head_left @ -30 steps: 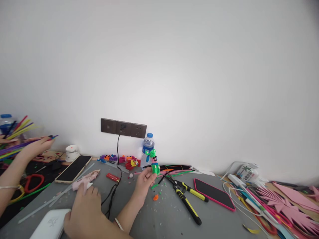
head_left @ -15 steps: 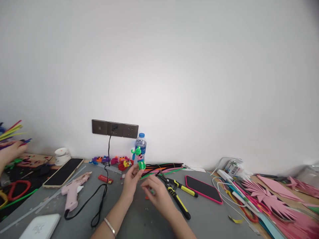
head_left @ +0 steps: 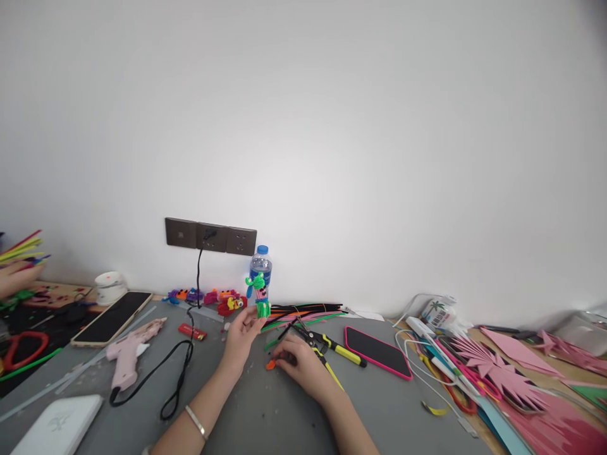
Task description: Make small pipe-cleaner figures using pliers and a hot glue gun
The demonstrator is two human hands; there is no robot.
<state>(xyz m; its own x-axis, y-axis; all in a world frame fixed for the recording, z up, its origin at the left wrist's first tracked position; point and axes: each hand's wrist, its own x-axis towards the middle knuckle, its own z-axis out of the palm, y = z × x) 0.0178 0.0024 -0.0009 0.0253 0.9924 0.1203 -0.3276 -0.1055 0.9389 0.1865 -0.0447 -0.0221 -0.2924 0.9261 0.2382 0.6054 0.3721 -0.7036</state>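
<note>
My left hand is closed around the base of a small pipe-cleaner figure, holding it upright above the grey table. The figure has a green head with curled bits, a pink and blue middle and a green bottom. Down at the tabletop, my right hand has its fingertips drawn together at a small orange piece. How firmly they grip it is partly hidden. Beside that hand lie yellow-and-black pliers, partly covered by it. A bundle of pipe cleaners lies just behind.
A pink glue gun with a black cord, a phone and a white power bank lie left. A water bottle stands by the wall. Right are a pink-edged phone and pink paper. Another person's hand holds pipe cleaners.
My right hand has lowered from near the figure to the orange piece on the table. My left hand still holds the figure upright. The view has shifted slightly.
</note>
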